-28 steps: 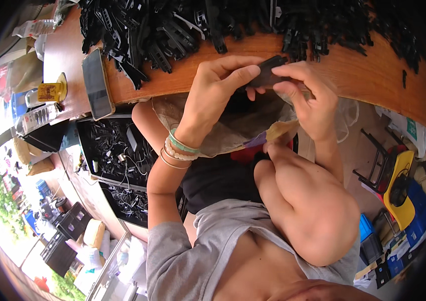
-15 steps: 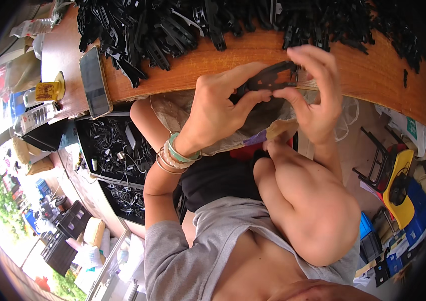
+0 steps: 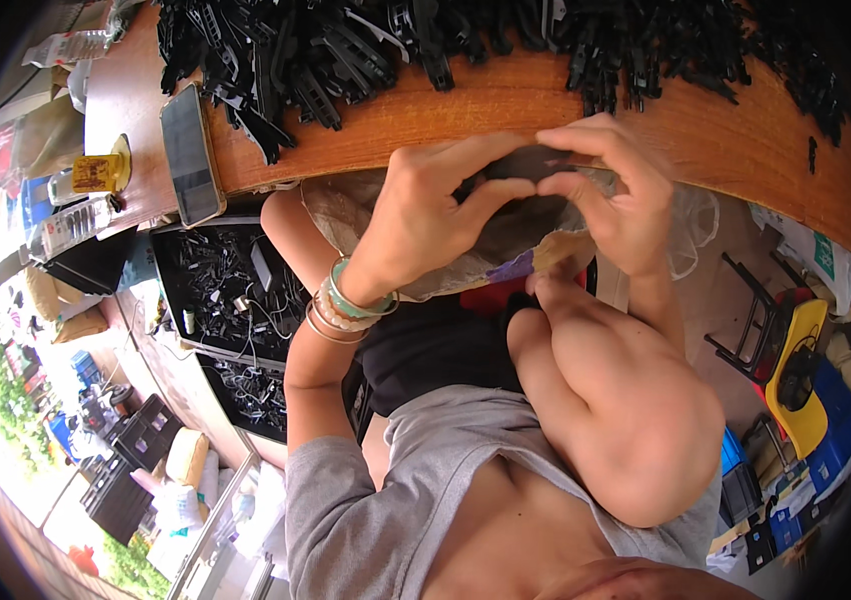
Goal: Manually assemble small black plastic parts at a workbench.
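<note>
Tabletop (image 3: 395,122) filled my feed's twelve o'clock, its heap of black parts (image 3: 345,60) cut off above; I couldn't tell handled pieces from unhandled. A bag (image 3: 340,212) gaped below, contents mostly hidden. At twelve the left hand (image 3: 435,205) gripped a dark part (image 3: 523,161), blurred at one o'clock, not set down; the right hand (image 3: 620,195) curled narrowly, contact unclear.

Daylight pours in from the left, burning that side nearly white, while the desk (image 3: 395,136) pales toward it. The parts pile (image 3: 330,70) sinks into deep black with grey glints. Motion smears the dark piece (image 3: 527,160) and softens the right hand (image 3: 627,190). Fisheye bending curves the desk's edge, and black vignetting swallows the corners
</note>
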Motion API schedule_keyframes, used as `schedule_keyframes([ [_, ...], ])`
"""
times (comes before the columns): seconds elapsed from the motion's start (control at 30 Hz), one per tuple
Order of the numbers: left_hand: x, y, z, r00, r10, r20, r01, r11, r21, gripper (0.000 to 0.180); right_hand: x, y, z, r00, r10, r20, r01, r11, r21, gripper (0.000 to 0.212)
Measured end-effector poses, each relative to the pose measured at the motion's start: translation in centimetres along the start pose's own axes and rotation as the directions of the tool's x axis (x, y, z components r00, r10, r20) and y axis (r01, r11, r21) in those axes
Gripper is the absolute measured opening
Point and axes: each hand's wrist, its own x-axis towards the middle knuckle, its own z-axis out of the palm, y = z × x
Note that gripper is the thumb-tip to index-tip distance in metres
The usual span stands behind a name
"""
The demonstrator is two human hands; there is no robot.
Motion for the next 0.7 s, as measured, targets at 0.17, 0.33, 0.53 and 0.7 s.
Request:
schedule_keyframes([
  [0.17, -0.8, -2.1, -0.6, 0.994, -0.04, 0.105, 0.044, 0.998, -0.037, 0.022, -0.2, 0.9, -0.2, 0.987, 0.04, 0.153, -0.047, 0.998, 0.044, 0.022],
  [0.33, 3.9, -5.0, -1.6, 0.891, 0.222, -0.395, -0.07, 0.929, 0.364, 0.017, 0.3, 2.7, -2.7, 0.964, 0.131, -0.23, -0.18, 0.961, -0.208, 0.007],
  [0.53, 7.7, -5.7, -2.2, 0.872, 0.239, -0.428, 0.096, 0.773, 0.627, 0.021, 1.8, 5.1, -4.8, 0.901, -0.02, -0.434, -0.208, 0.857, -0.471, 0.009],
  [0.7, 6.9, -4.7, -1.0, 0.899, 0.126, -0.42, 0.156, 0.803, 0.575, 0.019, 2.3, 5.9, -5.3, 0.92, 0.076, -0.384, -0.259, 0.853, -0.453, 0.012],
])
